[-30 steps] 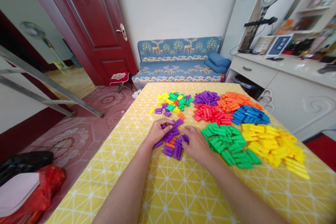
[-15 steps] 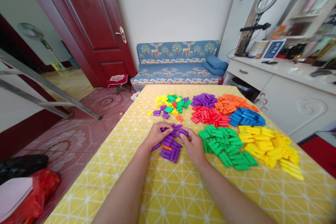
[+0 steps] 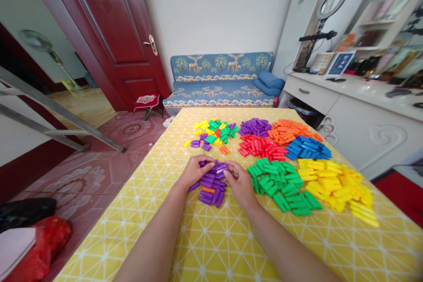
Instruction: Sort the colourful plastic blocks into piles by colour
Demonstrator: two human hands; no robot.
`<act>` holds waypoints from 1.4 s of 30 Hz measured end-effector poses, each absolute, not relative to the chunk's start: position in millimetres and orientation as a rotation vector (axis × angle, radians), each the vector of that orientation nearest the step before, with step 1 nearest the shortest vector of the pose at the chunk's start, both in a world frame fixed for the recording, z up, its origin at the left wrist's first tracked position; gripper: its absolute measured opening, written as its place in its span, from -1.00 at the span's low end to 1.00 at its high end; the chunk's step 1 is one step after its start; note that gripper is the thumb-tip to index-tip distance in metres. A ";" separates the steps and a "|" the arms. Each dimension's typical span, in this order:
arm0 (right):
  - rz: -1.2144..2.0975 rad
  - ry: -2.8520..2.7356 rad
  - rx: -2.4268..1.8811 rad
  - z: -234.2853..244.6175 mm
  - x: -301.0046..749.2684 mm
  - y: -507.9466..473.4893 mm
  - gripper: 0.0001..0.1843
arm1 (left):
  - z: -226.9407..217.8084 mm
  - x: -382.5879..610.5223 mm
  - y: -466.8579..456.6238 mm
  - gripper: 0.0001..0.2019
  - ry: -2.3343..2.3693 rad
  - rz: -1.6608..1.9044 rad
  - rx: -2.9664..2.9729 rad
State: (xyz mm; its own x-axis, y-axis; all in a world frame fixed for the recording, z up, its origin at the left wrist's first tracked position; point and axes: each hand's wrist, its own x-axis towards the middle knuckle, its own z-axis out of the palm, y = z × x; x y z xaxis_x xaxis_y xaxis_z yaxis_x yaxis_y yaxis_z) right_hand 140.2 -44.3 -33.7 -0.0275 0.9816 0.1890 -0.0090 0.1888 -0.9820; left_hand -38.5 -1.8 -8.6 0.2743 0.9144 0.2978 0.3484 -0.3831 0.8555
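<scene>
A small heap of purple plastic pieces [image 3: 211, 184], with one orange piece among them, lies on the yellow patterned tablecloth [image 3: 231, 238]. My left hand [image 3: 193, 171] cups the heap's left side, fingers curled over several purple pieces. My right hand [image 3: 241, 183] presses against the heap's right side, fingers bent round purple pieces at the top. Both hands close in on the heap from either side.
Sorted piles lie beyond: green [image 3: 277, 178], yellow [image 3: 333, 183], blue [image 3: 307, 147], red [image 3: 262, 146], orange [image 3: 289, 128], purple [image 3: 254, 126], and a mixed pile [image 3: 214, 131]. A blue sofa [image 3: 221, 79], a red door [image 3: 112, 31] and a white cabinet [image 3: 360, 119] surround the table.
Both hands have drawn closer together around the purple heap, gathering it tighter. The camera has tilted slightly, shifting the scene down and left.
</scene>
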 end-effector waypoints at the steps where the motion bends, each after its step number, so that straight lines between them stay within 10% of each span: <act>1: 1.089 -1.315 -1.039 -33.8 140.0 -44.2 -0.63 | -7.3 -38.6 -2.6 -0.77 1.126 1.063 1.878; 12: 1.112 -1.551 -0.913 -23.7 137.5 -52.2 -0.37 | -12.8 -40.7 -0.8 -0.61 1.111 1.016 1.929; 42: 1.044 -1.620 -0.870 -19.5 139.8 -53.1 -0.44 | -11.2 -40.8 -1.8 -0.70 1.037 1.045 1.714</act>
